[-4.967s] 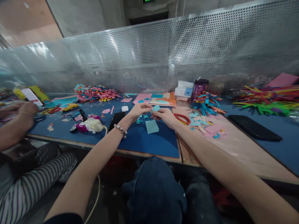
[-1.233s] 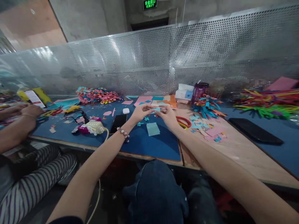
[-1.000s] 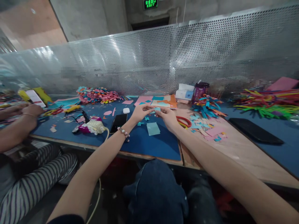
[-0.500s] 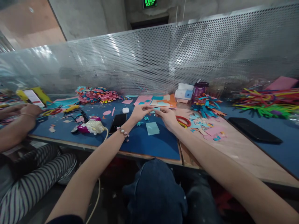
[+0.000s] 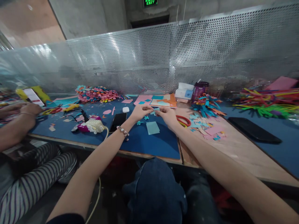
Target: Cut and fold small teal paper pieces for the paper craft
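Observation:
Above the blue mat [image 5: 149,141], my left hand [image 5: 139,112] and my right hand [image 5: 167,116] meet, each pinching one end of a small light-blue folded paper piece [image 5: 156,109]. Both hands have fingers closed on it. A beaded bracelet sits on my left wrist. Right below the hands a light-blue paper square [image 5: 152,128] lies flat on the mat, with small blue cut-outs [image 5: 143,119] beside it.
Red-handled scissors [image 5: 183,120] lie right of my right hand. A black phone [image 5: 117,121], white earbud case [image 5: 125,109], glue gun [image 5: 90,126], paper scraps [image 5: 205,126], paper flowers [image 5: 97,93], a purple jar [image 5: 199,89] and a second phone [image 5: 254,130] are around. Another person sits at left [image 5: 21,119].
The paper piece between my fingers has become smaller and narrower since five seconds ago. My hands have stayed at the same spot, with fingers shifting slightly.

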Tool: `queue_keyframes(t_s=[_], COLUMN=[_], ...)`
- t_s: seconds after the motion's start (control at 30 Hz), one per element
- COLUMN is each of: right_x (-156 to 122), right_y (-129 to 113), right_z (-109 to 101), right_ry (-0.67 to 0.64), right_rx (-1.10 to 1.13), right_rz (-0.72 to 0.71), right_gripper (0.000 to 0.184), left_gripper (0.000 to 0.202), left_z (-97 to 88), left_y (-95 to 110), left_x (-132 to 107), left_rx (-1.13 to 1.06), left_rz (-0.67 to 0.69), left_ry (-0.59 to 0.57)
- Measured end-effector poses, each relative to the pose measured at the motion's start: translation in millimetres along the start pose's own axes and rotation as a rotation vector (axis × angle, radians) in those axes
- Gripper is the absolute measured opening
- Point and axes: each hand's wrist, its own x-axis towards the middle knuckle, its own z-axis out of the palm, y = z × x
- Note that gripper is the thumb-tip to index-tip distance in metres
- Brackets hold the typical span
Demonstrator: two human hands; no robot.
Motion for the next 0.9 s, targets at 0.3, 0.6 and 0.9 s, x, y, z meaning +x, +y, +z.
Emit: queue_keyframes(t_s=[0.3, 0.6, 0.9], right_x=[-2.7, -2.5, -3.0], right_y=[4.4, 6.9, 0.5], right_z=[3.7, 0.8, 0.2], right_ry=[-0.081, -0.021, -0.003], right_rx=[0.136, 0.091, 0.169], right_rz=[0.105, 0.088, 0.100], right_gripper=[0.028, 0.028, 0.028], left_gripper=[0.029, 0.030, 0.032], left_z=[-1.5, 0.1, -1.6], left_y=[2.7, 5.2, 4.4], left_x=[-0.5, -1.7, -1.2], left_rx=[-0.049, -0.077, -0.101], left_rz=[-0.028, -0.046, -0.080], left_ry=[0.073, 0.067, 0.076])
